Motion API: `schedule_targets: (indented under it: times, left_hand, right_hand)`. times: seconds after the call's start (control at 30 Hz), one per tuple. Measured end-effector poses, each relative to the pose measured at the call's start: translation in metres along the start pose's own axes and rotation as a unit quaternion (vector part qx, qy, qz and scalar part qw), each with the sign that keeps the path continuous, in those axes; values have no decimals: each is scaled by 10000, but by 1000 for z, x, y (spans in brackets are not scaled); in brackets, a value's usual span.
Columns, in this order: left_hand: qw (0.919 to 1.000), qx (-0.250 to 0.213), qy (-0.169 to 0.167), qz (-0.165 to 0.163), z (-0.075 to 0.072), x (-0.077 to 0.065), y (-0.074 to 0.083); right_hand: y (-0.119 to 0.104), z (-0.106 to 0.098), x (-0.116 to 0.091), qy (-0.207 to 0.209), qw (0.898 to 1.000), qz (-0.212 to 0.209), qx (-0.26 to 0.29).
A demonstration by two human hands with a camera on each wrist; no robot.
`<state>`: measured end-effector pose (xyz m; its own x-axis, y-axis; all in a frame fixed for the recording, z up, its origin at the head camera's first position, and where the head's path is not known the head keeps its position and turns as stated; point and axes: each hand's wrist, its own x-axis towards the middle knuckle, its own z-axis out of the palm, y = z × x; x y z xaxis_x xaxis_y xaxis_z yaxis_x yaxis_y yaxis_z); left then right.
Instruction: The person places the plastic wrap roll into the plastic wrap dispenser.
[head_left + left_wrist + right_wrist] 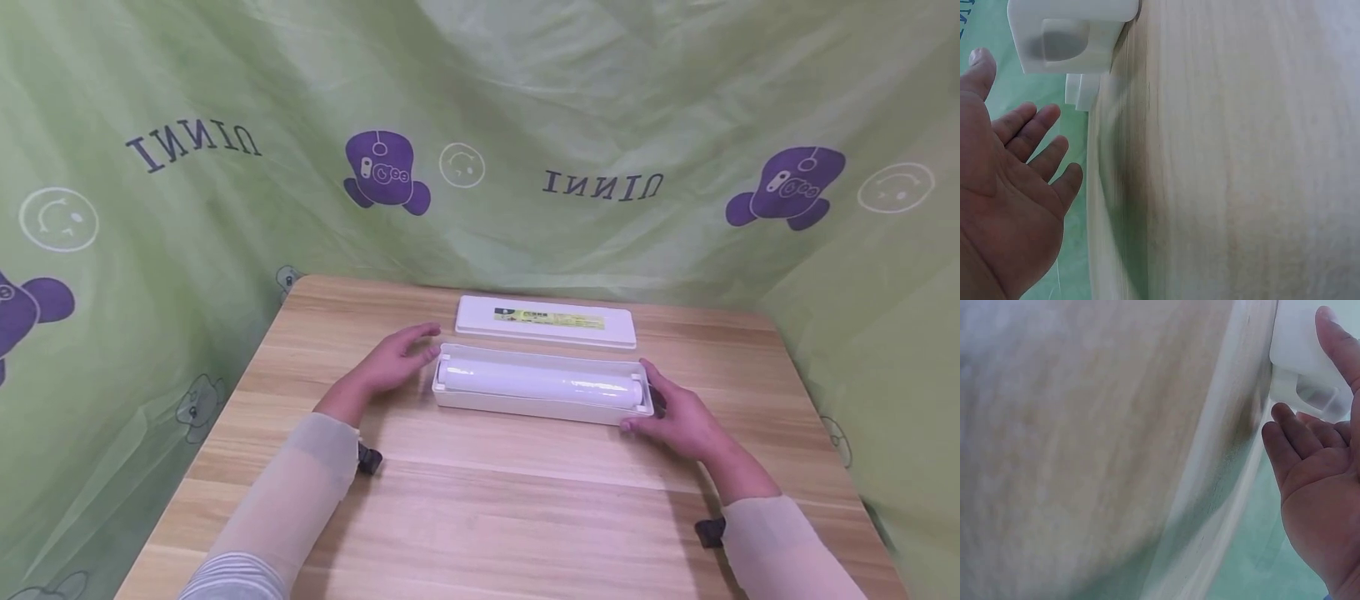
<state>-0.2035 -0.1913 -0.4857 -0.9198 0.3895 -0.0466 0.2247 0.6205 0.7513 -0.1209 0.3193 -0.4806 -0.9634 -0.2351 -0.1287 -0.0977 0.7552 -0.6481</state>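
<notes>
A long white box [517, 403] lies lidless on the table with a shiny roll of cling film [540, 379] inside it. My left hand [393, 362] is just off the box's left end, its fingers relaxed and spread; the left wrist view shows a bare palm facing that end. At the other end, my right hand [678, 417] reaches around the box, fingers by the far corner and thumb by the near one. In the right wrist view its fingers are loosely extended beside the box end [1285, 384], which has a rounded recess.
Behind the box lies its white lid [480, 315] with a green and yellow label. Both sit on a wood-grain table [480, 517]. Green curtains [510, 100] with purple cartoon figures hang around the table's back and sides.
</notes>
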Motion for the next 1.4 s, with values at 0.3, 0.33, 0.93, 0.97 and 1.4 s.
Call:
schedule_targets:
  times: [0.3, 0.33, 0.93, 0.97, 1.4]
  left_hand:
    - [9999, 18, 79, -59, -1, 7, -1]
    - [10000, 6, 78, -55, -1, 8, -1]
    - [9997, -3, 133, -198, -5, 25, -5]
    - [9997, -2, 131, -207, -5, 26, -6]
    - [9997, 130, 163, -133, -5, 37, -9]
  right_hand:
    - [1, -1, -1, -12, 10000, 19, -19]
    - [1, -1, -1, -9, 10000, 23, -30]
    - [1, 2, -2, 20, 10000, 75, 47]
    - [1, 1, -2, 14, 10000, 78, 54]
    - [2, 2, 1, -2, 9999, 112, 98]
